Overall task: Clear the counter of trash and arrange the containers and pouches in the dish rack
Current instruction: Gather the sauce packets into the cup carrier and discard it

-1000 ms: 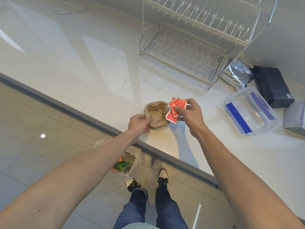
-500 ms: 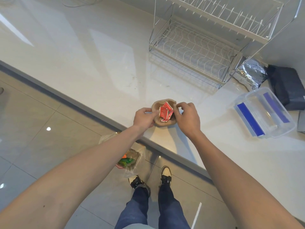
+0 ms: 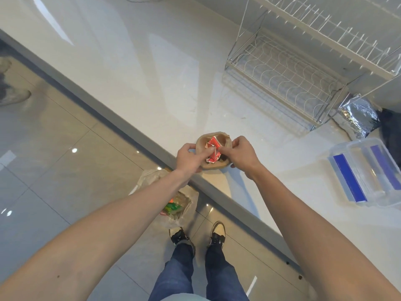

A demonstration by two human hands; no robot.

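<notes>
The glossy white desk (image 3: pixel 152 68) carries an empty two-tier white wire dish rack (image 3: pixel 288 68) at the back, with a clear plastic container with blue latches (image 3: pixel 366 174) and a crinkled silver foil pouch (image 3: pixel 355 115) still waiting beside it. Right at the desk's front edge sits a brown moulded-pulp paper tray (image 3: pixel 224 141), the left hand (image 3: pixel 191 158) and the right hand (image 3: pixel 244 154) both pinching crumpled red sachet wrappers (image 3: pixel 213 149) into it. This looks like trash-gathering, so next comes lifting the loaded tray level and dropping it into the translucent plastic trash bag (image 3: pixel 171 205) on the floor below.
</notes>
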